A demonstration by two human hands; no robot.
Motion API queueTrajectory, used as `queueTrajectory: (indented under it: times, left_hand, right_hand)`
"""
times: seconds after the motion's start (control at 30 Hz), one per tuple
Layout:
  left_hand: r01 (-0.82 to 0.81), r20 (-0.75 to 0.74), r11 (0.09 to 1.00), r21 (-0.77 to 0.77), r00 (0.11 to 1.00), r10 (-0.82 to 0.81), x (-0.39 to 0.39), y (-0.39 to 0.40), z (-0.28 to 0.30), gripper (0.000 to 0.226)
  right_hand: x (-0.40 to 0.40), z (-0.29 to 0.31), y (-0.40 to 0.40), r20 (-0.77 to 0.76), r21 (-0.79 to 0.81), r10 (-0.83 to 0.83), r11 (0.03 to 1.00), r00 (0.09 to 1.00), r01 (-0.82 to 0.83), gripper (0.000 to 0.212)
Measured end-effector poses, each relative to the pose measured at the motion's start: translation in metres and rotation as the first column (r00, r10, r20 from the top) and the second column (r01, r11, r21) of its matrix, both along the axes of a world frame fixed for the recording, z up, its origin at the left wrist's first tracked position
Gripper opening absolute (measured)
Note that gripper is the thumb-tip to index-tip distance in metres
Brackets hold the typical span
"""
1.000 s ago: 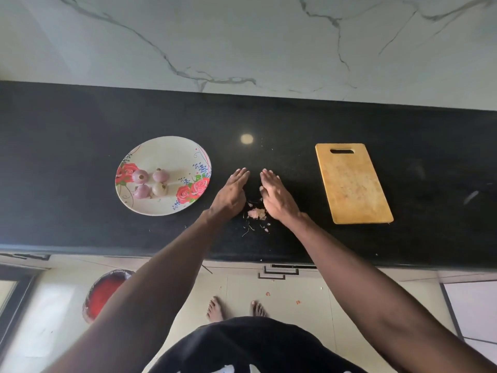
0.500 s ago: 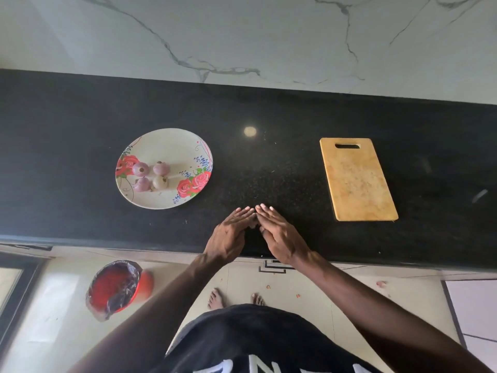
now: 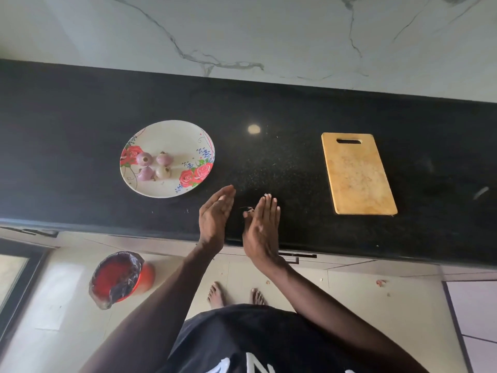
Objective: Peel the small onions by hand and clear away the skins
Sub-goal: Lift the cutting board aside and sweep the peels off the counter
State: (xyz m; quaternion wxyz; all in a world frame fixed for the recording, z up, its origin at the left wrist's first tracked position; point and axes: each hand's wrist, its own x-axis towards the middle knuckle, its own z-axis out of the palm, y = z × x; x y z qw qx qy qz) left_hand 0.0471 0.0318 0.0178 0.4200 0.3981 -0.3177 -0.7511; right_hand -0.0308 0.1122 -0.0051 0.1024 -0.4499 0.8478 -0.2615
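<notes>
Standing barefoot on the pale tiled floor [image 3: 336,289], the person wears a black garment [image 3: 242,343] with white lettering, and a few small scraps lie scattered on the tiles. To the left on the floor sits a red bin [image 3: 121,279] lined with a dark plastic bag. Both forearms reach forward over the front edge of the black stone desk [image 3: 80,130]. The left hand [image 3: 215,214] is turned on edge with its palm facing right, fingers straight and together, holding nothing. The right hand [image 3: 262,224] is just beside it but apart, fingers straight and pointing away from the body, also holding nothing; whether its fingertips touch the desk cannot be told. Between the two hands, close to the right thumb, a thin wisp of onion skin [image 3: 247,209] lies on the desk, and tiny flecks dot the surface nearby. Farther back on the left rests a round plate [image 3: 172,130] printed with red roses, carrying four small peeled onions [image 3: 154,166] grouped near its centre, pale purple and touching one another. Well to the right lies a wooden cutting board [image 3: 357,175] with a slot handle at its far end. Behind the desk rises a white marble wall [image 3: 242,30] with grey veins.
</notes>
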Motion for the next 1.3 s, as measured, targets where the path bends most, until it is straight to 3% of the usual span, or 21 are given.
queueTrajectory:
  times: [0.13,0.23,0.33,0.43,0.5,0.63,0.83,1.0,1.3]
  left_hand:
    - [-0.055,-0.043,0.998,0.042,0.997,0.056,-0.002,-0.001,0.001,0.033]
    - [-0.072,-0.042,0.996,0.061,0.996,0.074,-0.001,-0.002,0.004,0.032]
    - [-0.068,-0.049,0.995,0.069,0.996,0.071,0.001,-0.003,0.003,0.032]
    - [-0.074,-0.052,0.994,0.08,0.996,0.079,0.001,-0.003,0.002,0.031]
    - [-0.076,-0.044,0.994,0.076,0.996,0.079,0.001,-0.002,0.003,0.03]
    - [-0.063,-0.038,0.996,0.068,0.997,0.066,0.002,-0.004,0.003,0.03]
    - [-0.067,-0.048,0.995,0.07,0.996,0.071,0.001,-0.006,-0.002,0.028]
    - [-0.064,-0.032,0.997,0.054,0.997,0.065,0.002,-0.006,-0.005,0.027]
    - [-0.076,-0.002,0.997,0.031,0.997,0.077,0.0,-0.004,-0.002,0.027]
  right_hand:
    - [-0.012,-0.001,-0.024,0.034,-0.018,-0.063,0.998,0.997,0.064,0.069]
    - [-0.02,-0.003,-0.028,0.007,0.016,0.024,1.0,1.0,-0.025,0.055]
    - [-0.022,-0.002,-0.014,0.009,-0.148,0.07,0.987,0.997,-0.068,0.038]
    - [-0.027,0.0,-0.007,0.057,-0.26,0.025,0.966,0.998,-0.01,0.038]
    - [-0.038,0.002,-0.019,0.029,-0.206,-0.004,0.978,1.0,0.01,0.044]
    - [-0.065,0.003,-0.037,0.005,0.025,0.155,0.988,0.988,-0.155,0.05]
    - [-0.038,0.009,-0.004,0.038,-0.087,0.4,0.914,0.916,-0.395,0.045]
    - [-0.039,0.006,0.005,-0.12,-0.053,0.573,0.812,0.811,-0.582,0.03]
    - [-0.069,0.016,0.026,-0.212,0.059,0.64,0.762,0.738,-0.644,0.046]
